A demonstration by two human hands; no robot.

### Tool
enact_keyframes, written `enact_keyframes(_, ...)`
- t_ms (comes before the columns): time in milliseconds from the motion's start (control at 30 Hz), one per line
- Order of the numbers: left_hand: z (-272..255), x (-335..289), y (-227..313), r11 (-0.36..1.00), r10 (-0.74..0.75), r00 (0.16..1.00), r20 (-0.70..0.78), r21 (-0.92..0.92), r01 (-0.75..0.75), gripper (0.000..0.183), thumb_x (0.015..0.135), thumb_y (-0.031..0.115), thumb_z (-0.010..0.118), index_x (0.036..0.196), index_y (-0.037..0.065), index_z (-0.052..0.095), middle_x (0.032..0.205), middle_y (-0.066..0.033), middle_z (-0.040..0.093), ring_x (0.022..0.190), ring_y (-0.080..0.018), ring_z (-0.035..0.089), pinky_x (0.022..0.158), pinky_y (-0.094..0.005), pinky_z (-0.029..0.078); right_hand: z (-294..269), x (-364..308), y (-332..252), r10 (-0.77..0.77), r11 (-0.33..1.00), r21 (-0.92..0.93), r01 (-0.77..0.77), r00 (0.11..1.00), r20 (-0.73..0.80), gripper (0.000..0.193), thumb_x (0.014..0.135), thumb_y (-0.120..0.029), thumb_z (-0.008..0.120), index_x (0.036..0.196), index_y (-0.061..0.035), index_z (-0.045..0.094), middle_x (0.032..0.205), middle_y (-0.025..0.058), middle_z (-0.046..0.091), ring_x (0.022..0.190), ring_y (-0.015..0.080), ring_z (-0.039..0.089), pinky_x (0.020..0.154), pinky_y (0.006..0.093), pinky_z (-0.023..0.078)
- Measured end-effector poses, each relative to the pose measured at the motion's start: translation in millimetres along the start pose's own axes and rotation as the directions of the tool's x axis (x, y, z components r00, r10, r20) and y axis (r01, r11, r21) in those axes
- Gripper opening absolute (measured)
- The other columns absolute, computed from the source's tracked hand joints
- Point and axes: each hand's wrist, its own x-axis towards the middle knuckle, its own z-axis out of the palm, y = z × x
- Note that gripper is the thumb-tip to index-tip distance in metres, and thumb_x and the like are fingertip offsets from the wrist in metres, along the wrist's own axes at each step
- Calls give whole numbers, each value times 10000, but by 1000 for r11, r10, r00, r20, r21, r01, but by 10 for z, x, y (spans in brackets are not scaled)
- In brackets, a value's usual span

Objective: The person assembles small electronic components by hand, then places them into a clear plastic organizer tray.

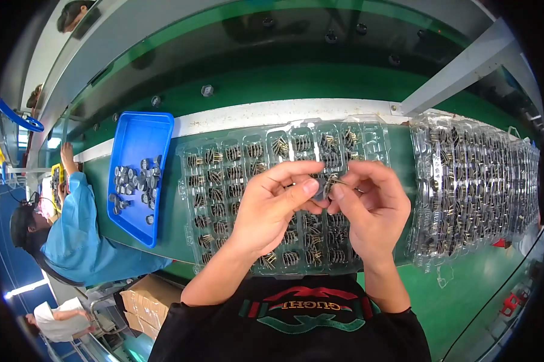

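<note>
Both hands meet above a clear plastic compartment tray (377,142) on the green bench. My left hand (263,208) pinches a small dark round part (321,188) between thumb and fingers. My right hand (373,211) is closed on a small part with thin brass-coloured pins (339,182), right against the dark one. Fingers cover much of both pieces, so I cannot tell whether they are joined. Many of the tray's pockets hold clusters of similar dark parts with brass-coloured pins.
Left of the tray lies a blue tray (140,128) with several small dark grey caps (127,180). Stacked clear trays (465,187) full of parts stand on the right. Beyond a white rail (254,113), several parts (207,90) sit on a green belt. A co-worker in blue (82,235) sits at far left.
</note>
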Motion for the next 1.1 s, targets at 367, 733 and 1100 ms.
enact_keyframes(367, 115, -143, -141, 927, 111, 994, 21, -361, -96, 411, 1010, 82, 499, 1401, -33, 451, 1274, -157, 583, 1116, -189, 596, 953, -309, 511, -6, -48, -163, -418, 697, -538, 475, 878, 234, 276, 705, 118, 777, 954, 27, 700, 829, 108, 663, 696, 178, 645, 580, 276, 509)
enact_keyframes(733, 66, -192, -197, 931, 219, 972, 81, -315, -183, 327, 991, 129, 564, 1279, -24, 539, 1255, -169, 583, 1157, -223, 564, 988, -371, 449, 26, -72, -318, -430, 656, -531, 536, 844, 321, 374, 697, 102, 794, 1031, 34, 640, 843, 125, 695, 659, 221, 649, 573, 291, 511)
enact_keyframes(1100, -35, -210, -256, 949, 246, 964, 104, -229, -218, 288, 893, 75, 691, 1156, -1, 599, 1253, -198, 593, 1185, -270, 565, 1006, -397, 459, 54, 6, -324, -466, 522, -564, 640, 768, 439, 364, 670, 112, 776, 1002, 27, 653, 814, 122, 666, 650, 234, 637, 556, 307, 509)
